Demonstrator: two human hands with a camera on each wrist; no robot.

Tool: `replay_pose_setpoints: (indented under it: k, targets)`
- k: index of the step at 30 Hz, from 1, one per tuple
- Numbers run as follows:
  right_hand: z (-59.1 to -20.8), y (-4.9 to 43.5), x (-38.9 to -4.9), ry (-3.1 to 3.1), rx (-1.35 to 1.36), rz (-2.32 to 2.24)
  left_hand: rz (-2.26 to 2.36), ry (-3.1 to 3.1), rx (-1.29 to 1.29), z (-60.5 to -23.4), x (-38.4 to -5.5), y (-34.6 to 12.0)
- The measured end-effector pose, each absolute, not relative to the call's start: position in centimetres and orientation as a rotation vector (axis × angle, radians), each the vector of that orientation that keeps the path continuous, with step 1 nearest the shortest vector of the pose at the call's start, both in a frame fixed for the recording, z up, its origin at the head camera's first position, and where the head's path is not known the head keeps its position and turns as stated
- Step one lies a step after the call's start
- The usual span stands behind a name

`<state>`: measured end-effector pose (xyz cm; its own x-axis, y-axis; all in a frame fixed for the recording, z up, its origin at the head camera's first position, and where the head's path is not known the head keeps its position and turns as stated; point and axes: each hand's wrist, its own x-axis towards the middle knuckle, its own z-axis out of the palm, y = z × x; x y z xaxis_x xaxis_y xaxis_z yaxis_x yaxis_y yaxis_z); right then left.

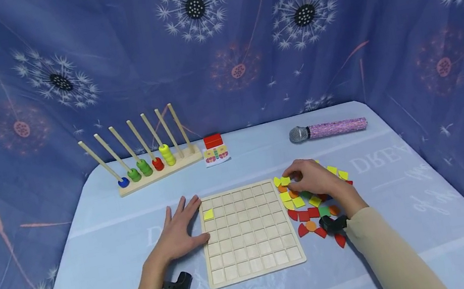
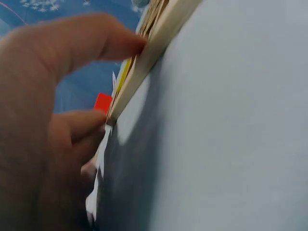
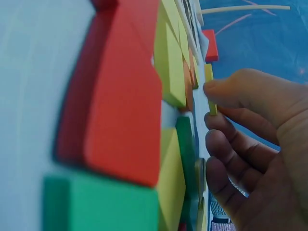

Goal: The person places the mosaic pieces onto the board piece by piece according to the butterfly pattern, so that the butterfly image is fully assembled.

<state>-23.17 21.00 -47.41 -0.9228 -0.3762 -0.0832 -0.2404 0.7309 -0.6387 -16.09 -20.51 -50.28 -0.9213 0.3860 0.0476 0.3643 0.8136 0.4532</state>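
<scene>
A wooden grid board (image 1: 251, 233) lies in the middle of the table, with one yellow square tile (image 1: 208, 214) in a cell near its top left corner. My left hand (image 1: 179, 232) has its fingers spread, thumb and fingertips touching the board's left edge; the left wrist view shows the thumb on the wooden rim (image 2: 144, 62). Over the loose pieces right of the board, my right hand (image 1: 313, 177) pinches a yellow tile (image 3: 210, 89) between thumb and fingers. Red pieces (image 3: 120, 96), a green piece (image 3: 110, 204) and other yellow pieces lie below it.
At the back left stands a wooden peg rack (image 1: 161, 174) with coloured rings on its rods. Beside it are a red box (image 1: 213, 141) and a picture card (image 1: 216, 155). A glittery pink microphone (image 1: 335, 128) lies at the back right. A patterned blue cloth (image 1: 233, 98) hangs behind.
</scene>
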Motion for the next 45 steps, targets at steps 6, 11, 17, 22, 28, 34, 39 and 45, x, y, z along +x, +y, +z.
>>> replay_pose_setpoints:
  k: [6,11,17,22,28,34,39,45]
  targets:
    - [-47.5,19.5,-22.7,2.717,-0.549,-1.012,0.75,2.939,0.629,-50.2,-16.4,-20.8]
    - [-47.2,17.9,-22.5,2.695,-0.615,-1.048,0.75,2.955,0.622,-50.2,-16.2,-20.7]
    - [-46.5,14.9,-22.0,2.697,-0.695,-1.038,0.759,2.946,0.621,-50.2,-16.4,-20.4]
    - [-46.5,11.9,-21.7,2.717,-0.81,-0.973,0.749,2.952,0.605,-50.3,-16.4,-20.5]
    - [-46.7,9.1,-21.7,2.695,-1.005,-0.924,0.753,2.948,0.593,-50.4,-16.5,-20.6]
    - [-47.0,6.8,-21.7,2.709,-0.977,-0.815,0.749,2.957,0.593,-50.7,-16.7,-20.6]
    - [-47.3,5.0,-21.7,2.711,-0.995,-0.755,0.745,2.966,0.602,-50.7,-16.7,-20.7]
    - [-47.4,3.6,-21.5,2.707,-0.982,-0.732,0.754,2.961,0.606,-50.5,-16.6,-20.6]
